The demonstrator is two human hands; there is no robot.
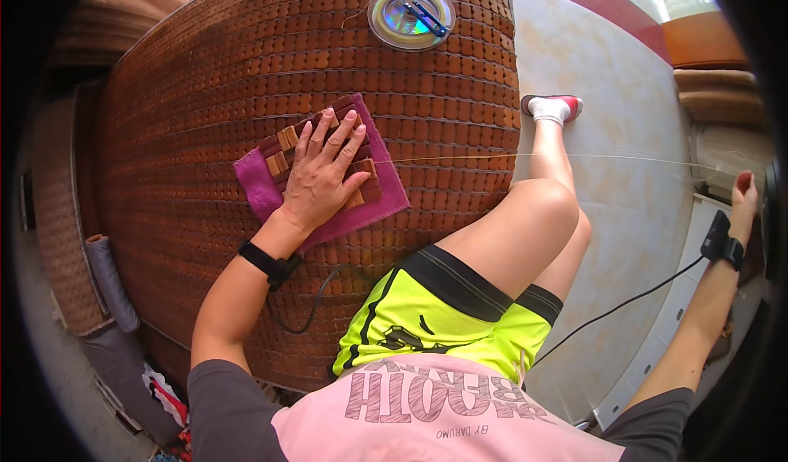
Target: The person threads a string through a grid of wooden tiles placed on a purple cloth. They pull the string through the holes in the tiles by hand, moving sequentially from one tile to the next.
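Note:
My left hand (318,184) lies flat, fingers stretched, on a small patch of wooden tiles, some dark red-brown and some lighter tan (277,163). The patch rests on a magenta cloth (392,184), and my palm hides much of it. From the patch's right edge a thin, pale line (525,157) runs taut to the right across my knee. Far out at the right, with the arm stretched, my right hand (744,195) has its fingers curled together at the line's far end. The exact grip is small and partly hidden.
A brown wooden-tile mat (205,68) covers the seat beneath the cloth. Toward its far edge stands a round clear spool (379,18) with blue-handled snips (428,18) on top. My bare legs (525,216) hang over the mat's right edge. Black cables (616,304) trail from both wrist devices.

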